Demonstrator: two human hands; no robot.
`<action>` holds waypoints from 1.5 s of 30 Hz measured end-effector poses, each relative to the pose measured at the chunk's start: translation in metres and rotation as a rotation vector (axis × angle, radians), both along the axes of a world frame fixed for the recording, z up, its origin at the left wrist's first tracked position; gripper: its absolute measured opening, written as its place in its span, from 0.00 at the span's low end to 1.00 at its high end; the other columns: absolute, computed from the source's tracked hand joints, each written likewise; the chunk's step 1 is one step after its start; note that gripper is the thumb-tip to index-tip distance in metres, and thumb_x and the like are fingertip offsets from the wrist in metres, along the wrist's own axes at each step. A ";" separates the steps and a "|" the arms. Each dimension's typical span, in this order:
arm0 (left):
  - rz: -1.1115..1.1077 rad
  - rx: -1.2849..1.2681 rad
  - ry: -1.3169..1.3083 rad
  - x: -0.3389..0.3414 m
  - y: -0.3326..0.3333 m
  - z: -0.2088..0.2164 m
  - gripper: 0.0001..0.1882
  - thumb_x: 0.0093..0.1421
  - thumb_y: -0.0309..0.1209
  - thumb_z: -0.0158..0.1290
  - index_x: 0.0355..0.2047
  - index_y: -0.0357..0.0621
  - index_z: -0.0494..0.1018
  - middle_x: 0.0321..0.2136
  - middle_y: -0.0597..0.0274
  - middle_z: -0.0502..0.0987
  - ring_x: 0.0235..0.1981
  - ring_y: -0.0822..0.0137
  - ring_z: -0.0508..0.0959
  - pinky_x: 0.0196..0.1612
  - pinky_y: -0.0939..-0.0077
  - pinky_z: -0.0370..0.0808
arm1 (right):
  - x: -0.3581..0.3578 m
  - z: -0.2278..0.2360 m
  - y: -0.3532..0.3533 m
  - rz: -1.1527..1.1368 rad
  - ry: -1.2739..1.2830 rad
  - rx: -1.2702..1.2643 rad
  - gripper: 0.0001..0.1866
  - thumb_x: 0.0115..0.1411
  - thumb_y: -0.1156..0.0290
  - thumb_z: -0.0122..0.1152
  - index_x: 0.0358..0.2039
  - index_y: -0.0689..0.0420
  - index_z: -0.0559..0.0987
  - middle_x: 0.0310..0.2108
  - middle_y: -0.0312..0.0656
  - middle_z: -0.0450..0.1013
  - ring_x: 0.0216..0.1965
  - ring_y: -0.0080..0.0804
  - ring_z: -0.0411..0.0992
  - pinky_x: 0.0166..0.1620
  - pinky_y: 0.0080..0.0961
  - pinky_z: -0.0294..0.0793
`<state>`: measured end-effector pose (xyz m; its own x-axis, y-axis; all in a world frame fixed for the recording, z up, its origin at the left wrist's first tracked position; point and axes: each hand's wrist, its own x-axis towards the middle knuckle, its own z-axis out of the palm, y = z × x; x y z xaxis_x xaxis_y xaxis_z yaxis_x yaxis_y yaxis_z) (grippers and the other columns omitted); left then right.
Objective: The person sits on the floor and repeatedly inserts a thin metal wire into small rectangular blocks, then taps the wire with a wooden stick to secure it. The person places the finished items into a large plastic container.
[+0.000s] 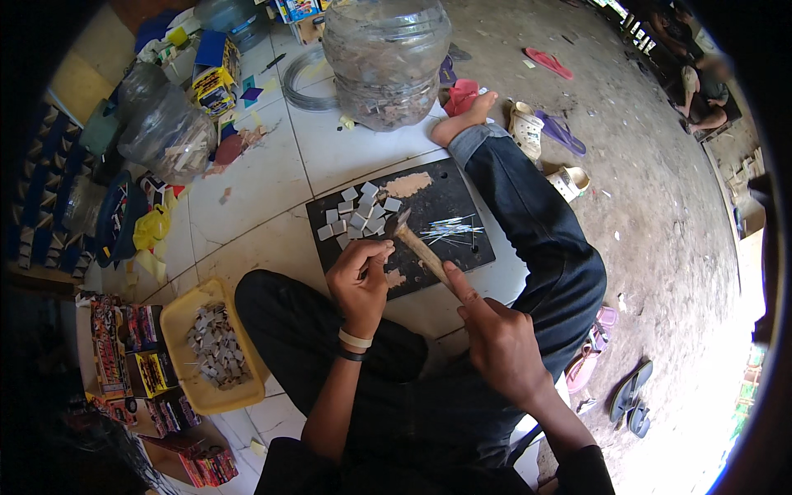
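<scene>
My right hand [499,334] is closed round the wooden handle of a small hammer [425,257]. The hammer's dark head lies over the black board [458,190], close to my left fingertips. My left hand [360,280] is pinched above the board's near left part; what it holds, if anything, is too small to make out. Several small grey square pieces [360,216] are heaped on the board's left half. To the right of the hammer lies a loose bundle of thin, pale sticks or wires [452,231]. Patches of tan powder [410,184] mark the board.
A yellow tub [175,318] of similar grey pieces stands left of my knee. Printed boxes [148,371] are stacked beside it. Beyond the board are a large clear plastic container [388,62] and a wire coil [307,81]. Sandals [631,392] lie on the right floor; people sit far right.
</scene>
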<state>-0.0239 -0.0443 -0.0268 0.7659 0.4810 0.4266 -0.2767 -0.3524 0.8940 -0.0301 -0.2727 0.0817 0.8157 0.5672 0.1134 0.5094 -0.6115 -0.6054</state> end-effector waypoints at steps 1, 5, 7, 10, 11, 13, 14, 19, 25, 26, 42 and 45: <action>-0.002 -0.020 -0.013 0.001 0.000 0.000 0.07 0.65 0.10 0.59 0.39 0.30 0.82 0.34 0.53 0.86 0.37 0.63 0.88 0.43 0.74 0.85 | -0.001 0.000 0.001 -0.019 -0.029 0.038 0.45 0.66 0.84 0.62 0.81 0.42 0.64 0.27 0.47 0.76 0.25 0.45 0.80 0.32 0.45 0.83; 0.004 0.009 0.034 -0.002 0.002 0.000 0.09 0.63 0.08 0.57 0.39 0.30 0.82 0.35 0.54 0.86 0.37 0.63 0.89 0.43 0.73 0.85 | -0.003 0.004 0.005 -0.017 0.020 0.085 0.43 0.66 0.83 0.62 0.80 0.44 0.64 0.28 0.51 0.78 0.26 0.50 0.81 0.33 0.46 0.83; 0.024 0.058 0.078 -0.004 0.004 0.001 0.10 0.63 0.07 0.56 0.39 0.30 0.82 0.35 0.53 0.86 0.38 0.62 0.89 0.44 0.73 0.85 | 0.000 0.008 0.002 0.023 0.128 -0.124 0.39 0.68 0.84 0.62 0.78 0.47 0.68 0.29 0.56 0.80 0.28 0.56 0.82 0.34 0.48 0.80; 0.023 0.035 0.039 -0.002 0.000 0.001 0.10 0.62 0.08 0.57 0.39 0.31 0.82 0.35 0.53 0.86 0.37 0.62 0.89 0.44 0.72 0.85 | 0.003 0.010 -0.001 0.021 0.048 -0.064 0.40 0.67 0.84 0.62 0.79 0.47 0.67 0.29 0.56 0.80 0.28 0.55 0.82 0.34 0.48 0.80; 0.023 0.033 0.023 -0.002 0.000 0.001 0.09 0.62 0.08 0.57 0.38 0.31 0.82 0.35 0.53 0.86 0.37 0.62 0.89 0.44 0.72 0.85 | 0.001 0.009 -0.001 0.009 0.041 -0.024 0.40 0.68 0.84 0.62 0.79 0.47 0.67 0.28 0.55 0.79 0.28 0.55 0.82 0.34 0.49 0.80; 0.018 0.002 0.003 -0.001 -0.001 0.001 0.09 0.62 0.08 0.58 0.38 0.31 0.82 0.35 0.53 0.86 0.37 0.62 0.88 0.44 0.72 0.85 | -0.002 0.005 0.000 -0.023 0.004 0.089 0.40 0.68 0.83 0.62 0.79 0.46 0.66 0.27 0.54 0.79 0.28 0.55 0.82 0.34 0.49 0.80; 0.019 0.011 0.000 -0.001 -0.001 0.001 0.09 0.62 0.08 0.58 0.38 0.31 0.82 0.35 0.53 0.86 0.37 0.62 0.88 0.44 0.72 0.85 | -0.004 0.003 0.000 -0.007 0.001 0.086 0.43 0.67 0.83 0.62 0.80 0.45 0.65 0.27 0.51 0.78 0.26 0.51 0.81 0.33 0.48 0.81; 0.048 0.098 0.081 -0.004 0.003 0.002 0.08 0.63 0.09 0.58 0.38 0.30 0.82 0.35 0.53 0.86 0.37 0.63 0.88 0.44 0.73 0.85 | 0.000 -0.007 -0.002 0.042 0.004 -0.104 0.46 0.65 0.83 0.63 0.82 0.43 0.62 0.26 0.45 0.75 0.22 0.42 0.78 0.29 0.45 0.81; 0.016 -0.013 -0.014 -0.002 0.001 -0.005 0.07 0.63 0.09 0.59 0.38 0.30 0.81 0.34 0.54 0.85 0.37 0.65 0.88 0.42 0.74 0.84 | -0.006 -0.009 0.000 0.021 -0.037 0.211 0.46 0.67 0.83 0.61 0.82 0.43 0.60 0.26 0.46 0.77 0.24 0.47 0.81 0.30 0.47 0.83; 0.022 0.023 0.019 -0.003 0.003 -0.005 0.07 0.63 0.09 0.59 0.38 0.29 0.81 0.35 0.54 0.85 0.38 0.65 0.88 0.42 0.75 0.84 | -0.005 -0.010 0.001 0.032 -0.013 0.109 0.45 0.67 0.83 0.61 0.82 0.43 0.60 0.26 0.47 0.77 0.24 0.47 0.81 0.30 0.47 0.83; 0.012 0.029 0.048 -0.009 0.004 -0.003 0.07 0.64 0.10 0.59 0.39 0.30 0.82 0.38 0.56 0.85 0.39 0.68 0.85 0.42 0.77 0.82 | -0.002 -0.014 -0.002 0.051 0.010 -0.059 0.43 0.69 0.80 0.62 0.81 0.41 0.63 0.27 0.50 0.79 0.26 0.52 0.82 0.31 0.48 0.84; 0.005 -0.010 0.025 -0.006 0.002 -0.002 0.05 0.65 0.12 0.61 0.39 0.31 0.83 0.38 0.57 0.85 0.39 0.70 0.85 0.41 0.77 0.80 | -0.002 -0.016 -0.009 0.017 0.024 -0.057 0.39 0.70 0.80 0.62 0.79 0.44 0.65 0.26 0.54 0.79 0.28 0.57 0.82 0.32 0.51 0.82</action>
<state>-0.0295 -0.0427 -0.0286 0.7740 0.4889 0.4024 -0.2525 -0.3444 0.9042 -0.0324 -0.2819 0.0656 0.8077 0.5864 0.0614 0.5062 -0.6363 -0.5822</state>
